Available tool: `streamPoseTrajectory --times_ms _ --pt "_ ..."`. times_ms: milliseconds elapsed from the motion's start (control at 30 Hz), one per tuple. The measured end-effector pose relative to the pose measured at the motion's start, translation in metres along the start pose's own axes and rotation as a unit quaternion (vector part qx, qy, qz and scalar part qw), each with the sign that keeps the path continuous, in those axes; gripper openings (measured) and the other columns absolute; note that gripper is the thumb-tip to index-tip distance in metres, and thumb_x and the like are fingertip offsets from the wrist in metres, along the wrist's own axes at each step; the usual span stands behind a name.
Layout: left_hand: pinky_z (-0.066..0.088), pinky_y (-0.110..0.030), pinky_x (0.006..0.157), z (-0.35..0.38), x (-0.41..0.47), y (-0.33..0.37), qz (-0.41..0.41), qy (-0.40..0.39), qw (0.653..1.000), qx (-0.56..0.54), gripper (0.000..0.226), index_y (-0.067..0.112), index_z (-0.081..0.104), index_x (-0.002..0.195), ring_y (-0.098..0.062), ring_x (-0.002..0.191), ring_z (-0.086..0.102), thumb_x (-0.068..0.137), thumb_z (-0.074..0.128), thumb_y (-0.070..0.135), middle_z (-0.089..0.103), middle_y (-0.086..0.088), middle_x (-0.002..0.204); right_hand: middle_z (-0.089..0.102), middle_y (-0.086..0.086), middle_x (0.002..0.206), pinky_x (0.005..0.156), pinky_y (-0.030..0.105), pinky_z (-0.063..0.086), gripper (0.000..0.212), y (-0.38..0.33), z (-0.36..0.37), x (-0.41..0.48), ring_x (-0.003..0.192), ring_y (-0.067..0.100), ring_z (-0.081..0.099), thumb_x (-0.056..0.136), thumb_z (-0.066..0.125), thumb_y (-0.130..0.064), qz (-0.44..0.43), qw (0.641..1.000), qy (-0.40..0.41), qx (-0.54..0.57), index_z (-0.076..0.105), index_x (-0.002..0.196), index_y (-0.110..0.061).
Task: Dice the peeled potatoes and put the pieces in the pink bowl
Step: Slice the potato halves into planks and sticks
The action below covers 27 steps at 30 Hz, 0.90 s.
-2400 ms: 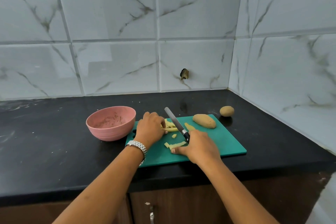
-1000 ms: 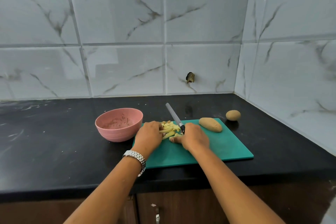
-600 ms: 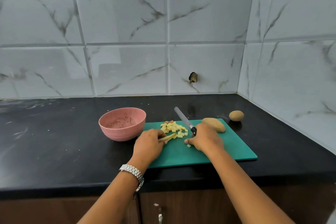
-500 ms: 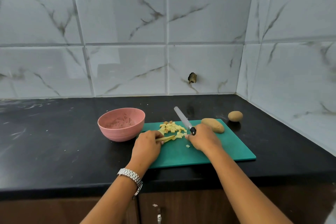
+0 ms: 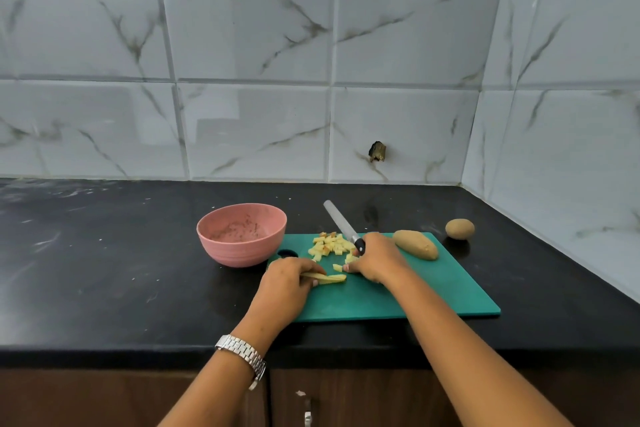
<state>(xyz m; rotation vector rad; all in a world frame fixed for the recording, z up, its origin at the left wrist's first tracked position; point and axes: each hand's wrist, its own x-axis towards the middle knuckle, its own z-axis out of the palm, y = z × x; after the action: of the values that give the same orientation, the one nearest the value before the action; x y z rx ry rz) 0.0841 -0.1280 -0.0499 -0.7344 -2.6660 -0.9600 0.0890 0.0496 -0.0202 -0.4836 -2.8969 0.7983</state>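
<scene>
Black countertop (image 5: 104, 270) carried everything. Green cutting board (image 5: 433, 291) lay near its front edge, with the pink bowl (image 5: 239, 253) just beside the board's far-left corner and no dice visible in it. Left hand (image 5: 284, 284) pinched a few potato strips (image 5: 329, 277) flat on the board. Right hand (image 5: 377, 260) was wrapped round the handle of the knife (image 5: 341, 227), blade angled away over the diced pile (image 5: 329, 246). One whole peeled potato (image 5: 415, 244) sat on the board's far right, a smaller potato (image 5: 459, 228) off it on the counter. Risks, my read: left fingertips sat close to the strips' free end, so a hurried chop could nick them. Loosely bundled strips could splay and give uneven dice. The pile was near the far edge, so a careless sweep could scatter cubes past the bowl.
</scene>
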Motion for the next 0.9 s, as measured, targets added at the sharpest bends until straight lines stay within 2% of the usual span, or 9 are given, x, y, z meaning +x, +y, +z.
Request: streamPoseTrajectory --times_ms 200,300,433,500,567,667,733,800,900 --pt "0.044 -0.023 0.092 0.003 0.008 0.006 0.002 -0.007 1.000 0.014 0.024 0.027 0.071 0.110 -0.011 0.099 0.058 0.089 0.064 0.018 0.066 0.006 0.106 0.061 0.003 0.103 0.078 0.036 0.050 0.038 -0.008 0.009 0.008 0.095 0.023 0.061 0.079 0.082 -0.030 -0.035 0.998 0.046 0.039 0.057 0.104 -0.015" --pt "0.047 -0.031 0.093 0.006 0.015 0.007 0.004 -0.001 0.999 0.041 0.023 0.029 0.070 0.110 -0.015 0.103 0.057 0.090 0.062 0.020 0.068 0.005 0.108 0.062 0.005 0.102 0.079 0.038 0.052 0.028 -0.004 0.006 0.011 0.091 0.024 0.061 0.082 0.078 -0.022 -0.046 0.996 0.049 0.062 0.058 0.100 -0.014" --pt "0.039 -0.031 0.087 0.004 0.020 0.011 0.029 0.038 0.983 0.178 0.023 0.034 0.065 0.114 -0.017 0.105 0.052 0.095 0.055 0.027 0.064 0.006 0.108 0.059 -0.001 0.089 0.063 0.029 0.046 0.025 0.000 0.000 0.007 0.077 0.017 0.056 0.083 0.077 -0.016 -0.074 0.992 0.042 0.093 0.058 0.098 -0.014" --pt "0.037 -0.030 0.086 0.004 0.022 0.011 0.037 0.056 0.978 0.198 0.023 0.033 0.065 0.114 -0.016 0.104 0.053 0.095 0.054 0.029 0.064 0.007 0.107 0.057 -0.003 0.085 0.060 0.028 0.044 0.021 -0.001 0.001 0.002 0.072 0.014 0.054 0.085 0.075 -0.015 -0.080 0.990 0.041 0.109 0.056 0.095 -0.017" --pt "0.037 -0.029 0.086 0.004 0.021 0.012 0.033 0.057 0.978 0.196 0.022 0.032 0.065 0.113 -0.015 0.101 0.056 0.095 0.054 0.030 0.066 0.007 0.106 0.064 0.000 0.090 0.063 0.028 0.047 0.019 -0.001 0.002 -0.002 0.078 0.014 0.061 0.086 0.071 -0.010 -0.084 0.986 0.032 0.139 0.056 0.096 -0.015" --pt "0.039 -0.028 0.086 0.001 0.017 0.011 0.030 0.051 0.979 0.198 0.021 0.033 0.065 0.113 -0.014 0.097 0.059 0.095 0.054 0.032 0.067 0.008 0.105 0.072 0.003 0.098 0.057 0.015 0.045 0.021 -0.001 0.001 -0.007 0.086 0.009 0.067 0.090 0.053 0.004 -0.081 0.980 -0.015 0.181 0.051 0.101 -0.013" --pt "0.041 -0.029 0.087 -0.003 0.014 0.012 0.017 0.049 0.981 0.185 0.021 0.030 0.066 0.111 -0.016 0.097 0.059 0.094 0.055 0.030 0.067 0.007 0.105 0.074 -0.003 0.096 0.054 0.019 0.044 0.026 -0.003 0.000 -0.008 0.088 0.010 0.067 0.088 0.045 0.006 -0.082 0.980 -0.045 0.174 0.049 0.097 -0.018" --pt "0.044 -0.032 0.088 -0.006 0.011 0.012 0.002 0.038 0.986 0.163 0.020 0.027 0.068 0.110 -0.018 0.098 0.058 0.092 0.057 0.028 0.067 0.004 0.105 0.073 -0.006 0.101 0.047 0.020 0.040 0.030 -0.003 0.001 -0.008 0.082 0.008 0.063 0.087 0.043 0.006 -0.082 0.982 -0.073 0.157 0.048 0.094 -0.022" --pt "0.046 -0.034 0.090 -0.010 0.005 0.014 -0.012 0.019 0.992 0.128 0.023 0.026 0.068 0.113 -0.018 0.101 0.057 0.092 0.060 0.027 0.066 0.002 0.108 0.068 -0.005 0.110 0.046 0.013 0.038 0.028 -0.002 0.000 -0.010 0.081 0.002 0.058 0.089 0.045 0.006 -0.098 0.983 -0.061 0.139 0.051 0.106 -0.014"
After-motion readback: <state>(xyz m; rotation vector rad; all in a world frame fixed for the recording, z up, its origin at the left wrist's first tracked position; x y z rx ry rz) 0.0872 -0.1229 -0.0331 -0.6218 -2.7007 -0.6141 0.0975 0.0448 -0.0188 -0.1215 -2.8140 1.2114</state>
